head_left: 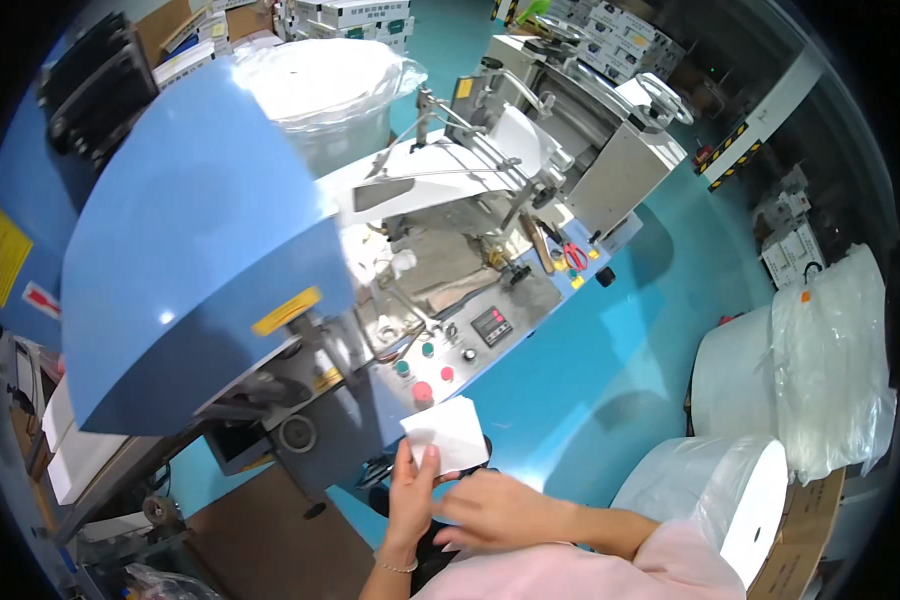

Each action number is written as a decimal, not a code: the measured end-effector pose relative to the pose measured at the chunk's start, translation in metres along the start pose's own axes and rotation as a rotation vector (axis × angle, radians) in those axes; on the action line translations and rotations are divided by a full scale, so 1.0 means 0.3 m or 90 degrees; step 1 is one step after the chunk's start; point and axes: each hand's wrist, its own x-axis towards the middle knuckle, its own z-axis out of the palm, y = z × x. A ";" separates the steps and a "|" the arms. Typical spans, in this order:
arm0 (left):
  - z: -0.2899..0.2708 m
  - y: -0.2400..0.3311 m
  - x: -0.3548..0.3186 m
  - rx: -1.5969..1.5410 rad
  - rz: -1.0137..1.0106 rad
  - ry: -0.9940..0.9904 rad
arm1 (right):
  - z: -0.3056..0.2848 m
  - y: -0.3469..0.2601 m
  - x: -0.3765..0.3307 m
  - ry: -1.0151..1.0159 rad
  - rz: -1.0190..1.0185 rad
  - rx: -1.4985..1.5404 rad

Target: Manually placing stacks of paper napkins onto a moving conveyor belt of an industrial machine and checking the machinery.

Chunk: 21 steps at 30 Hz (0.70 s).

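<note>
My left hand (410,500) pinches a small stack of white folded paper (445,435) between thumb and fingers, in front of a blue machine's control panel (440,345). Close beside it, at the left wrist and palm, is my right hand (500,508), its fingers bent toward the left hand. A sliver of white shows under those fingers; whether they grip anything is hidden. The panel carries red and green buttons and a small lit display (492,325). A large rounded blue cover (200,250) rises to the left.
White paper web (410,170) runs over rollers behind the panel. Red-handled scissors (575,257) lie on the machine's right end. Large plastic-wrapped white rolls (705,485) stand at the right. Another wrapped roll (320,90) and stacked boxes (360,15) are at the back. Brown cardboard (260,540) lies lower left.
</note>
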 end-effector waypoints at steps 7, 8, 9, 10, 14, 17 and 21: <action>0.553 -0.212 0.273 -0.042 -0.077 -0.132 | -0.348 0.455 -0.445 0.052 0.295 -0.105; 0.616 -0.230 0.301 -0.021 -0.100 -0.158 | -0.392 0.505 -0.485 0.068 0.284 -0.107; 0.686 -0.243 0.338 -0.023 -0.102 -0.151 | -0.445 0.557 -0.522 0.085 0.274 -0.114; 0.749 -0.254 0.374 0.000 -0.082 -0.184 | -0.497 0.589 -0.548 0.068 0.295 -0.106; 0.949 -0.221 0.533 0.040 -0.025 -0.203 | -0.642 0.720 -0.593 0.154 0.293 -0.043; 1.083 -0.192 0.648 0.000 0.010 -0.169 | -0.735 0.821 -0.611 0.244 0.376 0.033; 1.269 -0.165 0.809 0.021 0.017 -0.197 | -0.906 1.060 -0.648 0.305 0.338 -0.042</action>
